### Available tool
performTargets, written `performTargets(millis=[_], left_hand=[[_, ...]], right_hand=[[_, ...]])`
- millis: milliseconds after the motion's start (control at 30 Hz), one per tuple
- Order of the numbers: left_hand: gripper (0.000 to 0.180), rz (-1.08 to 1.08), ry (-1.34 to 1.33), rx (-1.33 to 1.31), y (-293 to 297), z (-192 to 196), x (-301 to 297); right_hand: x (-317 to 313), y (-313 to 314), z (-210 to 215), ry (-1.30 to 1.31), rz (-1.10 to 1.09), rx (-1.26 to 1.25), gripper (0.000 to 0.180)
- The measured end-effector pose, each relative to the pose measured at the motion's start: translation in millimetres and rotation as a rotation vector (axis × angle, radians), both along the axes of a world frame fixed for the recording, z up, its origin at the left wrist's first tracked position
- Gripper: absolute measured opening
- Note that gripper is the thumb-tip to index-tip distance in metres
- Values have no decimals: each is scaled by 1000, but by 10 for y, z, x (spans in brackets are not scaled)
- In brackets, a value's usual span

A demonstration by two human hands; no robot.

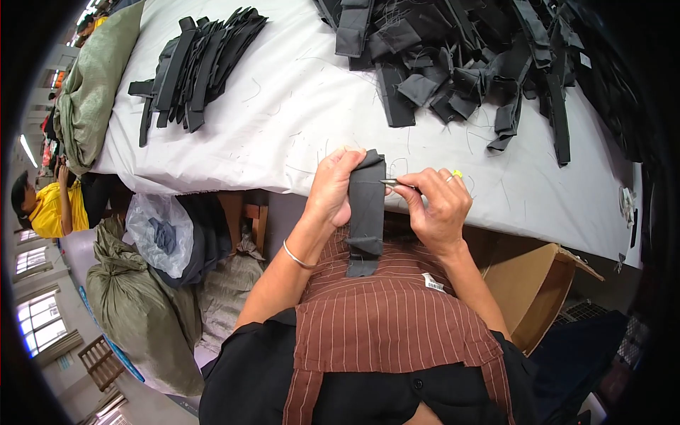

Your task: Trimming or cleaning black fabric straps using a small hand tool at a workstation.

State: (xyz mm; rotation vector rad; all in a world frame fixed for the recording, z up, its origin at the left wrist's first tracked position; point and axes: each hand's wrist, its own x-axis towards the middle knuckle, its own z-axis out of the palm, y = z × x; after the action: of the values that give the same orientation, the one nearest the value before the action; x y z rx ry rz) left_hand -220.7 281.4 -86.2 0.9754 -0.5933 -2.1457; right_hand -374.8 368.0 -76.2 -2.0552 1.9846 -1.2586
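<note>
Honestly, here's how it looks to me:

Left hand [331, 190]: fingers closed around the top of a black fabric strap [366, 212], holding it upright just off the near edge of the bench [283, 120], above the person's lap.

Right hand [440, 205]: fingers pinched shut on small thread snips [392, 183], the tip touching the strap's right edge near the top.

Risk: the blade sits right beside the left fingertips, so a slip could nick skin, or cut into the fabric itself instead of a loose thread.

Risk 2: the strap's lower end hangs free over the striped apron [389, 319], so it could twist and shift the cut.

Hard to tell: the thread being trimmed is too thin to see; the snips are mostly hidden in the hand.

Cut off: the tangled pile of black pieces [460, 64] runs past the far edge; the neat stack [195, 64] sits near the far left corner.
</note>
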Motion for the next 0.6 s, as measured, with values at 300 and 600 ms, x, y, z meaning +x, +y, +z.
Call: performTargets(millis=[300,600], left_hand=[[14,62,4,88,-26,-27,-5],[19,39,67,126,-31,-31,-26]], right_hand=[[-15,14,99,-15,32,36,16],[110,4,-30,-164,-81,21,15]])
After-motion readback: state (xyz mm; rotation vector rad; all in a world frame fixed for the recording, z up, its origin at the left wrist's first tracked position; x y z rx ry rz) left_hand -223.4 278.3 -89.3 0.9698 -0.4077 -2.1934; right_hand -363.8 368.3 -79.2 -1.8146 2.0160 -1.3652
